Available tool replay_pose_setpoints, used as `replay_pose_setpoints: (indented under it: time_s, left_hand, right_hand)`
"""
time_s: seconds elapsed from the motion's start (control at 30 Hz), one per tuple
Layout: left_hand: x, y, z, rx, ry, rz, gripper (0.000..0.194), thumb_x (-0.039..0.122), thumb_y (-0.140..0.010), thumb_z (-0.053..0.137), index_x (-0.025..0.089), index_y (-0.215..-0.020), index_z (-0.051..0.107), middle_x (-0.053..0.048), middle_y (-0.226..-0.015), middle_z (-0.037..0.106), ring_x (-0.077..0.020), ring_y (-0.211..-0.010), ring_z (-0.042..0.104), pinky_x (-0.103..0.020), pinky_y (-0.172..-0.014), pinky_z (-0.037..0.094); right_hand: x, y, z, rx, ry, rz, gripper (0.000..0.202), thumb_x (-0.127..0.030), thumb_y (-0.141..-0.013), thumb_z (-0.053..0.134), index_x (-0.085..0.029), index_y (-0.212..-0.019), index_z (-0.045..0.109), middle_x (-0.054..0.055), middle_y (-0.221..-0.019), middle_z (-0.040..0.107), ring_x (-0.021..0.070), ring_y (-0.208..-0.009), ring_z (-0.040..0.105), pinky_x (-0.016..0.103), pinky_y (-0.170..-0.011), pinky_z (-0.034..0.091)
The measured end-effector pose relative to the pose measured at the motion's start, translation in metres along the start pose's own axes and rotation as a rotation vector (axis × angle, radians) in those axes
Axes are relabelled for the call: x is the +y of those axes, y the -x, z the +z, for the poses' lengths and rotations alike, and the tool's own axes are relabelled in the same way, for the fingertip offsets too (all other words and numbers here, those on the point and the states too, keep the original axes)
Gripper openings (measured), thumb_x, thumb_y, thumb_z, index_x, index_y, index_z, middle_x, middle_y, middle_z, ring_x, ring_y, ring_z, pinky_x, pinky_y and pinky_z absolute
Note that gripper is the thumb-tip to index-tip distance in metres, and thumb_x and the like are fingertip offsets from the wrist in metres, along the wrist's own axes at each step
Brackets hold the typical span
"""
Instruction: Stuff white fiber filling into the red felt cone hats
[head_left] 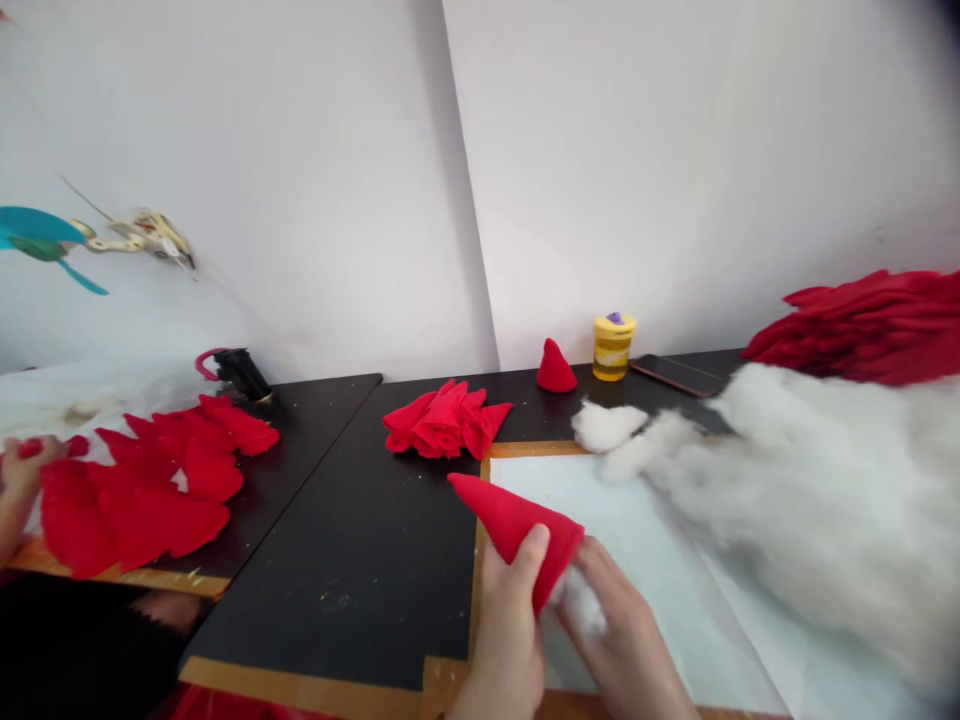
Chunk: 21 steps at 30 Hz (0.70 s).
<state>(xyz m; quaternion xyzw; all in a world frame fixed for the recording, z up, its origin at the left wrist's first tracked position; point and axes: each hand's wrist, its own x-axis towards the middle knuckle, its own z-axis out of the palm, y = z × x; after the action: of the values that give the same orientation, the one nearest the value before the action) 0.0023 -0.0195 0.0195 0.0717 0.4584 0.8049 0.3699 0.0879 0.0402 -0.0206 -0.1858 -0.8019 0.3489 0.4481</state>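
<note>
A small red felt cone hat (517,520) is gripped in my left hand (514,590), its tip pointing up and to the left. My right hand (619,625) is at the cone's wide opening with a tuft of white stuffing (581,602) between its fingers and the rim. Part of the tuft seems to be inside the cone; how deep it goes is hidden. Both hands are over a white sheet (660,560) edged with brown tape. To the right lies a large fluffy heap of white stuffing (817,490), with a smaller clump (607,425) beside it.
A heap of red cones (442,420) and one upright cone (556,368) stand further back. Near the wall are a yellow-lidded jar (613,348) and a phone (679,376). Stacked red fabric (862,325) is at right. At left, another person's hand (30,465) is beside more red cones (150,490).
</note>
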Motion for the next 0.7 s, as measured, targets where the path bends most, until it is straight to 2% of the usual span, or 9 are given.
replay_pose_setpoints:
  time_s: [0.07,0.17,0.27,0.37,0.47,0.6,0.7]
  left_hand:
    - [-0.009,0.004,0.002,-0.046,-0.035,-0.006,0.054,0.031,-0.076,0.083,0.024,-0.126,0.064,-0.008,-0.117,0.074,-0.0319,-0.115,0.067,-0.037,-0.097,0.053]
    - [-0.015,0.003,0.005,0.022,-0.041,-0.006,0.040,0.031,-0.077,0.080,0.018,-0.114,0.069,-0.010,-0.110,0.076,-0.0317,-0.109,0.070,-0.037,-0.095,0.054]
    - [-0.012,-0.007,0.006,0.088,0.031,-0.003,0.043,0.029,-0.077,0.079,0.016,-0.115,0.067,-0.012,-0.108,0.076,-0.0303,-0.105,0.071,-0.039,-0.096,0.054]
    - [-0.004,-0.014,0.006,0.093,0.094,-0.035,0.041,0.028,-0.076,0.080,0.014,-0.114,0.068,-0.013,-0.106,0.077,-0.0311,-0.103,0.072,-0.041,-0.095,0.055]
    - [0.001,-0.013,0.008,0.070,0.142,-0.105,0.040,0.028,-0.075,0.081,0.013,-0.111,0.071,-0.014,-0.107,0.077,-0.0325,-0.105,0.072,-0.042,-0.095,0.055]
    - [0.004,-0.005,0.012,0.010,0.138,-0.173,0.045,0.025,-0.072,0.084,0.015,-0.114,0.071,-0.014,-0.113,0.076,-0.0308,-0.111,0.069,-0.037,-0.095,0.055]
    - [0.005,-0.007,0.013,0.072,0.079,-0.155,0.043,0.023,-0.067,0.085,0.016,-0.108,0.072,-0.010,-0.101,0.078,-0.0279,-0.101,0.072,-0.033,-0.087,0.056]
  right_hand:
    - [-0.002,-0.004,0.000,0.004,0.012,0.052,0.029,-0.020,-0.093,0.053,-0.023,-0.119,0.065,0.006,-0.109,0.076,0.0208,-0.098,0.075,0.025,-0.079,0.062]
    - [0.001,-0.003,-0.001,0.051,0.012,0.135,0.026,-0.019,-0.091,0.054,-0.023,-0.115,0.064,0.003,-0.101,0.078,0.0195,-0.088,0.077,0.022,-0.072,0.062]
    - [0.006,0.001,-0.002,0.137,0.038,0.077,0.025,-0.022,-0.089,0.058,-0.025,-0.113,0.061,0.004,-0.106,0.074,0.0205,-0.094,0.075,0.026,-0.079,0.063]
    - [0.009,0.003,-0.003,0.061,0.105,-0.018,0.035,-0.025,-0.087,0.063,-0.027,-0.122,0.060,0.008,-0.126,0.062,0.0253,-0.115,0.067,0.034,-0.093,0.059]
    - [0.010,-0.002,-0.004,-0.054,0.075,-0.032,0.042,-0.019,-0.088,0.059,-0.028,-0.129,0.056,0.009,-0.133,0.056,0.0234,-0.119,0.064,0.031,-0.093,0.058]
    - [0.004,-0.017,-0.007,-0.002,-0.007,0.017,0.030,-0.013,-0.089,0.055,-0.027,-0.113,0.065,0.004,-0.109,0.066,0.0176,-0.099,0.070,0.024,-0.082,0.058]
    - [-0.002,-0.024,-0.011,-0.009,-0.053,0.067,0.018,-0.014,-0.087,0.055,-0.025,-0.090,0.069,0.001,-0.091,0.068,0.0155,-0.081,0.070,0.022,-0.071,0.055]
